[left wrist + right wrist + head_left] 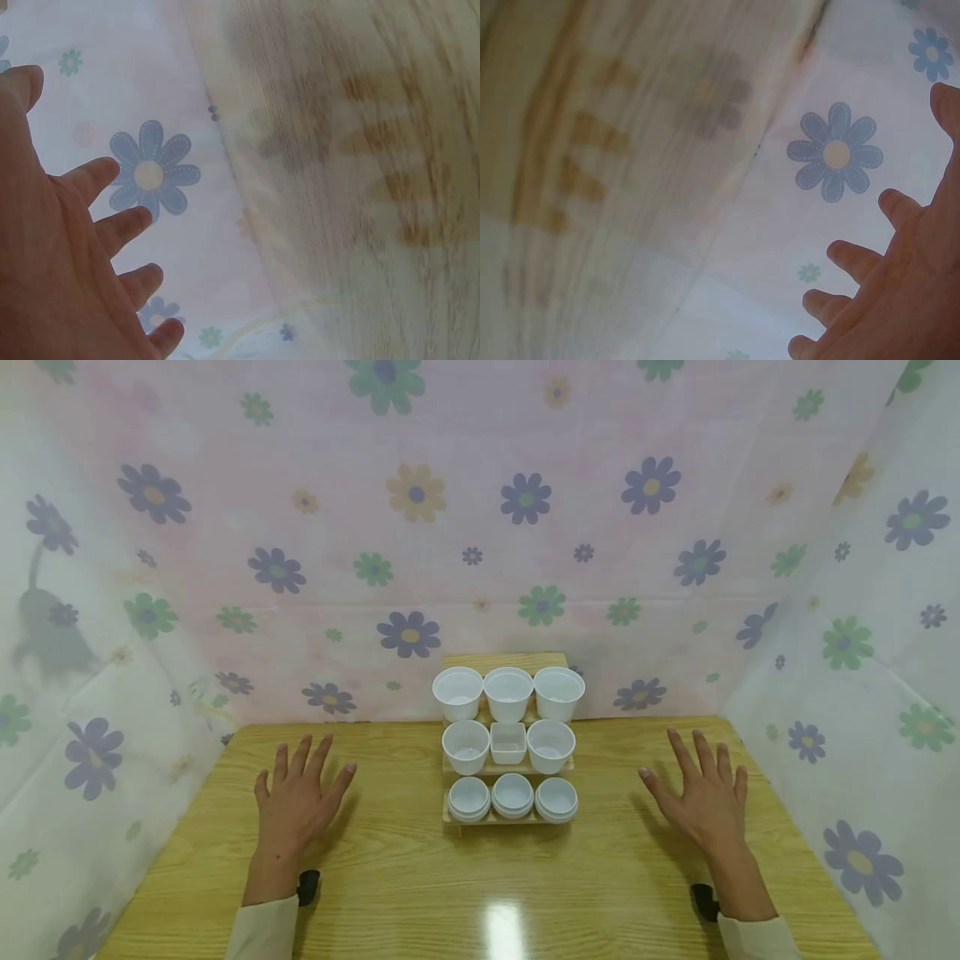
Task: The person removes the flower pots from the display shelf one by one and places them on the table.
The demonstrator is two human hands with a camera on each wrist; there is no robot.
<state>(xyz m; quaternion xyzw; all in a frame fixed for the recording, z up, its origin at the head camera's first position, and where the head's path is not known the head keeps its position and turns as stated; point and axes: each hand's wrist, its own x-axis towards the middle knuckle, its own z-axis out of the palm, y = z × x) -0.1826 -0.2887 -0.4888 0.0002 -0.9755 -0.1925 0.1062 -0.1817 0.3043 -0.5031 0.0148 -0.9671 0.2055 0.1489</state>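
Observation:
My left hand (295, 806) is over the left part of the wooden table, fingers spread and holding nothing. On the right side my right hand (708, 802) has its fingers spread the same way, likewise holding nothing. Between them at the back stands a stepped wooden rack (504, 662) with three tiers of white containers. Its top tier bears three round cups (508, 695). A small square cup (508, 743) sits in the middle tier between two round cups (466, 747). Three short round cups (513, 797) stand on the lowest tier. In both wrist views the fingers show apart above the tabletop (360, 172).
A flowered cloth (465, 602) hangs behind the table and along both sides. The wooden table (405, 877) reflects a bright light near its front. A black wrist strap piece (308, 887) shows at the left wrist and another (705, 902) at the right.

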